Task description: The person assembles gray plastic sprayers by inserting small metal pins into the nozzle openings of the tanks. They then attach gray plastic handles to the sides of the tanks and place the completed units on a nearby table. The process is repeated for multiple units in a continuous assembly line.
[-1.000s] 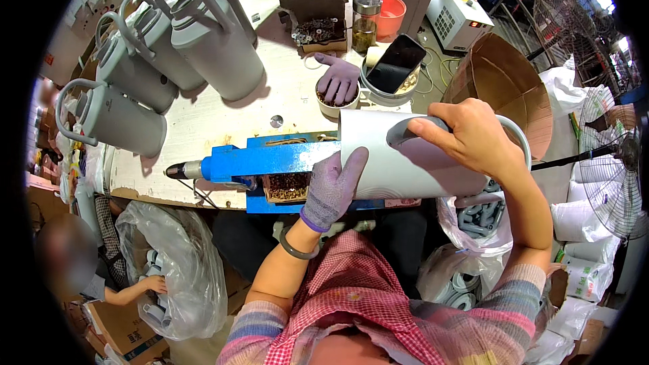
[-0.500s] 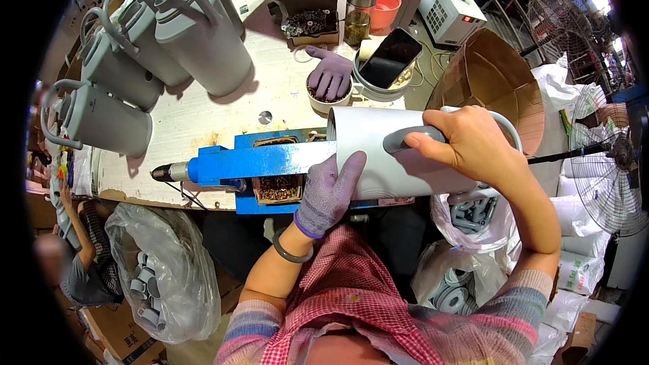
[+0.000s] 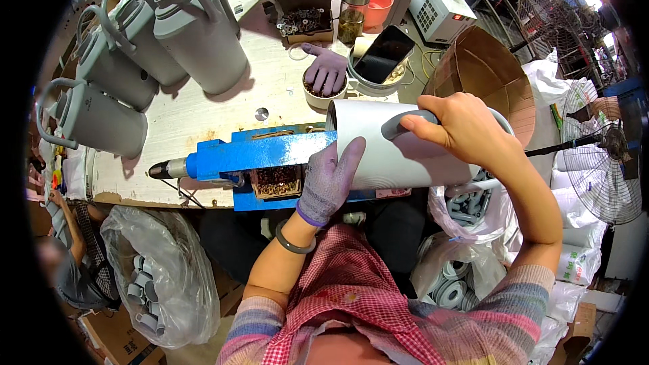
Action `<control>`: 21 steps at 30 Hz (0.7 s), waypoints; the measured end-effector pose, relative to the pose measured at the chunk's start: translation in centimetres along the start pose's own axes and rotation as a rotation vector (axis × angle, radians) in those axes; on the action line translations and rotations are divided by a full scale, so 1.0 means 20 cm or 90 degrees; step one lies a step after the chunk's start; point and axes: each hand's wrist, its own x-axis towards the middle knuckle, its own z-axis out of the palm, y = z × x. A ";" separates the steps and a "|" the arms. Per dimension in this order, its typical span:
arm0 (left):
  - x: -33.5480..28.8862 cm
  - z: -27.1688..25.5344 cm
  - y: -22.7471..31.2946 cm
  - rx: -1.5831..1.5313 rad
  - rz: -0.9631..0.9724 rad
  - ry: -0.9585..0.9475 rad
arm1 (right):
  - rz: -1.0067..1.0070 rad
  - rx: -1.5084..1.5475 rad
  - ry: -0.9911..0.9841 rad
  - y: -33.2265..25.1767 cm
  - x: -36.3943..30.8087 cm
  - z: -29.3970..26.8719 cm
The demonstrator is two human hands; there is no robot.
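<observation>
A grey jug body (image 3: pixel 399 162) lies on its side, its open end around the right end of a blue metal fixture arm (image 3: pixel 270 155). My left hand (image 3: pixel 328 182), in a purple glove, is closed on the body near its open rim, beside the arm; some fingers are hidden. My bare right hand (image 3: pixel 460 125) is wrapped round the dark grey jug handle (image 3: pixel 409 124), thumb along it; the handle's far loop shows beyond the wrist. A black-tipped driver (image 3: pixel 169 168) sticks out of the fixture's left end. Under the arm is a tray of small screws (image 3: pixel 277 181).
Several grey jugs (image 3: pixel 199 47) stand at the back left. Behind the fixture are a cup with a purple glove (image 3: pixel 324 71), a phone (image 3: pixel 385 53) and a glass jar (image 3: pixel 353 13). Bags of grey parts (image 3: pixel 162 277) flank me. A fan (image 3: pixel 602 155) stands right; another person's arm (image 3: pixel 67 220) shows left.
The view has shifted slightly, moving the scene a little up and left. Both hands keep their holds, and the jug body sits nearly the same on the fixture.
</observation>
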 end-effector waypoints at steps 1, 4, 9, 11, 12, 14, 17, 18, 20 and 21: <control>0.00 0.00 0.00 -0.002 -0.002 0.006 | -0.001 0.000 -0.001 -0.01 0.00 0.00; 0.00 0.01 -0.03 0.014 0.040 0.039 | -0.003 -0.036 0.004 -0.01 0.01 0.00; 0.00 0.02 -0.04 -0.005 -0.005 0.032 | -0.008 -0.106 0.069 -0.03 0.00 0.02; -0.01 0.05 -0.06 -0.005 0.049 0.082 | -0.001 -0.124 0.099 -0.02 0.00 0.06; 0.00 0.01 -0.05 0.055 -0.058 0.042 | 0.005 -0.116 0.104 -0.02 -0.01 0.06; -0.04 -0.04 -0.08 0.047 0.092 -0.053 | 0.028 -0.096 0.107 0.01 -0.08 0.08; -0.25 -0.04 -0.05 0.034 0.221 -0.098 | 0.124 -0.003 0.187 0.23 -0.30 0.11; -0.31 -0.05 -0.05 0.130 0.267 -0.106 | 0.151 0.056 0.220 0.35 -0.44 0.12; -0.49 -0.06 -0.16 -0.025 0.029 -0.180 | 0.275 0.099 0.184 0.47 -0.75 0.06; -0.53 -0.05 -0.32 -0.060 -0.042 -0.246 | 0.302 0.284 0.187 0.63 -0.98 0.09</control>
